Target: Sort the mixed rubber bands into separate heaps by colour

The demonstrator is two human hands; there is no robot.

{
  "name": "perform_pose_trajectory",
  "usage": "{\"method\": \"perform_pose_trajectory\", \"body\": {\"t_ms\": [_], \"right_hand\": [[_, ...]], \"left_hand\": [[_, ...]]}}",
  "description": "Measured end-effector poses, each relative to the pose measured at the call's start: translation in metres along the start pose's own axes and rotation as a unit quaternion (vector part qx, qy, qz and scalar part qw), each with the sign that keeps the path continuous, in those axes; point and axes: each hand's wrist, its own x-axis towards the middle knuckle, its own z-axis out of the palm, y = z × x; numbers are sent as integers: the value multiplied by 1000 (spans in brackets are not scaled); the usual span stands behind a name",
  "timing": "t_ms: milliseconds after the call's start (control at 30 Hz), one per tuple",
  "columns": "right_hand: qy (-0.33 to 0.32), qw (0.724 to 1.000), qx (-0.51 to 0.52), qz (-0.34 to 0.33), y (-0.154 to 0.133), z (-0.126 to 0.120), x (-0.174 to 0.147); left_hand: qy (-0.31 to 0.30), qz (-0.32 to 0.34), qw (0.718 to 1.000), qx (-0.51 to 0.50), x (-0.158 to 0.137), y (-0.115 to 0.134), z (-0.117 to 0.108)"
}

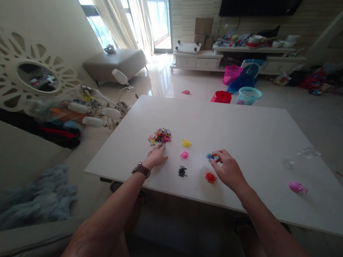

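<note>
A mixed heap of small multicoloured loop-like pieces (161,136) lies on the white table (248,135); their exact kind is too small to tell. My left hand (157,156), with a watch on its wrist, rests at the heap's near edge, thumb and fingers apart. Over a small blue pile (210,156) is my right hand (227,167), thumb and index finger curved with a gap between their tips. Between the hands are a yellow pile (186,143), a pink pile (184,155) and a black pile (182,171). Closer to me sits a red pile (210,177).
A purple-pink object (297,187) and a clear plastic container (302,156) are on the table's right side. Beyond the far edge stand a red bin (221,97) and a light-blue basket (248,95). A lamp fixture (111,109) is beside the left edge.
</note>
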Motion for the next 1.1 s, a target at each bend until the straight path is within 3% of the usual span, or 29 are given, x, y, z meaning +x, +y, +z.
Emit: {"method": "perform_pose_trajectory", "body": {"t_ms": [167,667,1100], "right_hand": [[-3,1000,0,-2,0,1,-1],[-23,1000,-10,-13,-2,5,-1],[-40,999,-19,-9,-4,3,-2]], "left_hand": [[7,-26,1000,4,0,-1,-2],[-23,-19,1000,2,-3,2,-12],[8,26,1000,-9,6,-7,-6]]}}
